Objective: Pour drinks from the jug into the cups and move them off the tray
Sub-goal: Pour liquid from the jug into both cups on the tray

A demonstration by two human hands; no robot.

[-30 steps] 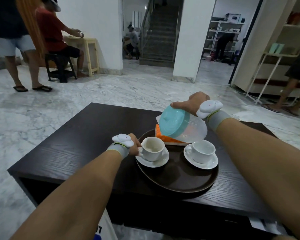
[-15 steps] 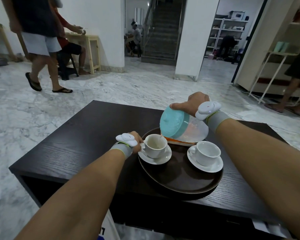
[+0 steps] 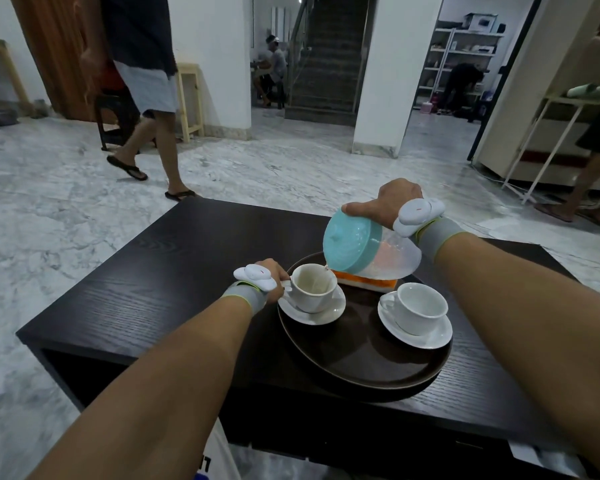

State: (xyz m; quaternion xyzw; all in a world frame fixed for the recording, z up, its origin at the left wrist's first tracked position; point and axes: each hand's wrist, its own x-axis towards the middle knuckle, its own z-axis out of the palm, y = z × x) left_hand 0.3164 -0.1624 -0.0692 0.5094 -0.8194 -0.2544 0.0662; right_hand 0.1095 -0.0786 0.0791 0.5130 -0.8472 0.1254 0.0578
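A round dark brown tray (image 3: 357,362) lies on the dark wooden table (image 3: 160,282). Two white cups on white saucers stand on it: a left cup (image 3: 313,287) and a right cup (image 3: 417,309). My left hand (image 3: 273,275) grips the left cup's handle. My right hand (image 3: 394,200) holds a clear jug with a turquoise lid (image 3: 368,249), tipped steeply with its spout at the left cup's rim. The left cup's inside looks wet and pale; the right cup looks empty.
An orange and white pack (image 3: 364,283) lies on the tray's far side under the jug. A person (image 3: 142,81) walks across the marble floor beyond the table's far left corner. Another person's legs (image 3: 593,181) stand at far right beside a white shelf.
The jug has tipped further and come down to the left cup's rim. My left hand stays on the cup's handle. The walking person has moved right, closer to the table.
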